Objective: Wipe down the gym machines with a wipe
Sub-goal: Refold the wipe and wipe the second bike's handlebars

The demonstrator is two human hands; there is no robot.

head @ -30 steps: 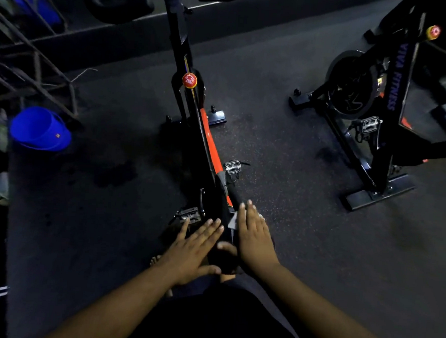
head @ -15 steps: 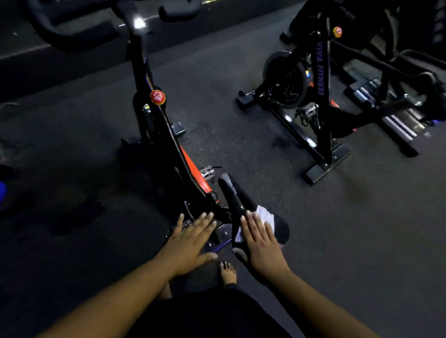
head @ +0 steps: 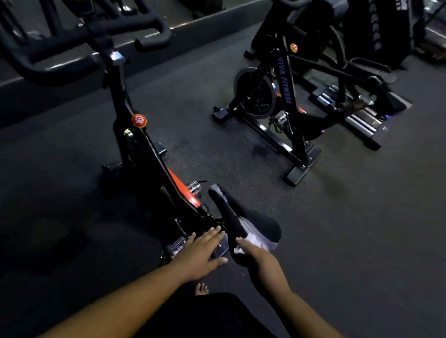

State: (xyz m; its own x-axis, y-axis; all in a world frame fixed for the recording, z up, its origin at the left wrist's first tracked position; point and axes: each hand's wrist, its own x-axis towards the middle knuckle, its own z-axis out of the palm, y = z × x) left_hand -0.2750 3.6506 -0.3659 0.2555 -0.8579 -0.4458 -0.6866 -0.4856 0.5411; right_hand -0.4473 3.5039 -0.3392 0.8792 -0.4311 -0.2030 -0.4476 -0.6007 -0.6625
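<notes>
A black spin bike (head: pixel 149 161) with an orange-red frame stripe is seen on the dark rubber floor (head: pixel 369 230), its handlebars (head: pixel 88 43) at the upper left and a red resistance knob (head: pixel 139 120) on the upright post. The black saddle (head: pixel 237 216) is found at the bike's near end, its nose pointed away from the person. A white wipe (head: pixel 255 240) is laid on the rear part of the saddle, partly covered by the right hand (head: pixel 259 260). The right hand is placed flat on the wipe and saddle with its fingers (head: pixel 243 242) straight and held close together; nothing is pinched. The left hand (head: pixel 201 253) is held just beside the saddle's left side, above the frame and the near pedal (head: pixel 176 247), with its fingers (head: pixel 212 233) straight and slightly spread and the thumb stuck out toward the saddle; whether it touches the saddle cannot be told. The far pedal (head: pixel 194 187) is seen beyond the stripe. Bare toes (head: pixel 201 289) are visible on the floor between the forearms, above dark clothing.

A second black spin bike (head: pixel 285 107) with lettering on its frame is stood well apart at the upper right, with a treadmill (head: pixel 363 117) just behind it.
</notes>
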